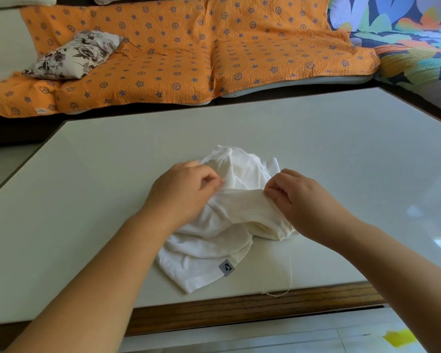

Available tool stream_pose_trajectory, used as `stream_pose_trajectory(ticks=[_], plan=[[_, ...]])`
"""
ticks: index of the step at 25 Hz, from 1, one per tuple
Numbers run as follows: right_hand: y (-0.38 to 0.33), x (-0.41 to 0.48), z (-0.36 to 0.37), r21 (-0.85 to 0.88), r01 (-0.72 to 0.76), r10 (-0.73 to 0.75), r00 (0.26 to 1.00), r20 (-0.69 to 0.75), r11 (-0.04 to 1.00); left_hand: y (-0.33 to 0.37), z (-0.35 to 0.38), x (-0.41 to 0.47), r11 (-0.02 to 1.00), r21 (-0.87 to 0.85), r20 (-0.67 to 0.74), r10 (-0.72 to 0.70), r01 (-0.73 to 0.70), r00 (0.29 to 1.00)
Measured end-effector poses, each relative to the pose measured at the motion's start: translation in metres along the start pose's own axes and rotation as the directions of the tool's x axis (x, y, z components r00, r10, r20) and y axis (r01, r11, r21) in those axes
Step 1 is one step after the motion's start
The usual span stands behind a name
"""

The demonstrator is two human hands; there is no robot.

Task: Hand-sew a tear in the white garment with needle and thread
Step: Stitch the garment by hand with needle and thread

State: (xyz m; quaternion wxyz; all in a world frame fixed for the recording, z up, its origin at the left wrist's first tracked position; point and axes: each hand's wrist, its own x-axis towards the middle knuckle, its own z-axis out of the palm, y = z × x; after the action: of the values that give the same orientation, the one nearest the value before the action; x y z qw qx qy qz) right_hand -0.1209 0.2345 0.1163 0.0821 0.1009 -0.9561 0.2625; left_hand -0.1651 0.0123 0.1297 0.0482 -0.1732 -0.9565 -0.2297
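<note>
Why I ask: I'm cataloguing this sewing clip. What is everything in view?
white garment: one, white, crumpled mid-table
label: one, grey, on garment's near hem
needle: one, dark, by right fingertips
thread: one, pale, trailing to table's near edge
table: one, off-white, wooden edge
sofa cover: one, orange with blue stars, behind table
cushion: one, floral, on cover's left
leaf-print cover: one, multicoloured, far right
left hand: one, grips garment
right hand: one, pinches garment fold

Plain white garment (229, 217) is carrying a grey label (226, 267) with a dark mark. Thread (290, 276) is reading cream. Table (316, 138) is showing pale grey-white, edge brown wood-grain. Sofa cover (176, 47) is running orange with blue-grey stars and wheels — pillow (74, 56) is showing white with grey-brown flowers. Second cover (405, 34) is showing blue, green, orange leaves.
</note>
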Motion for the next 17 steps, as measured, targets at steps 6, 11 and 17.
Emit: stream_pose_trajectory(ticks=[6,11,17], plan=[[-0.006,-0.001,0.0,0.006,0.056,-0.056,0.998,-0.041,0.998,0.044,0.038,-0.002,0.929,-0.364,0.114,0.11,-0.061,0.987],[-0.002,-0.004,-0.004,0.008,0.033,-0.033,0.999,-0.024,0.999,0.036,0.038,0.001,0.769,-0.622,0.24,0.008,0.147,0.971],[0.005,-0.006,-0.014,0.173,-0.149,0.153,0.988,-0.008,0.974,0.033,0.036,0.002,0.728,-0.666,0.218,-0.016,0.16,0.976]])
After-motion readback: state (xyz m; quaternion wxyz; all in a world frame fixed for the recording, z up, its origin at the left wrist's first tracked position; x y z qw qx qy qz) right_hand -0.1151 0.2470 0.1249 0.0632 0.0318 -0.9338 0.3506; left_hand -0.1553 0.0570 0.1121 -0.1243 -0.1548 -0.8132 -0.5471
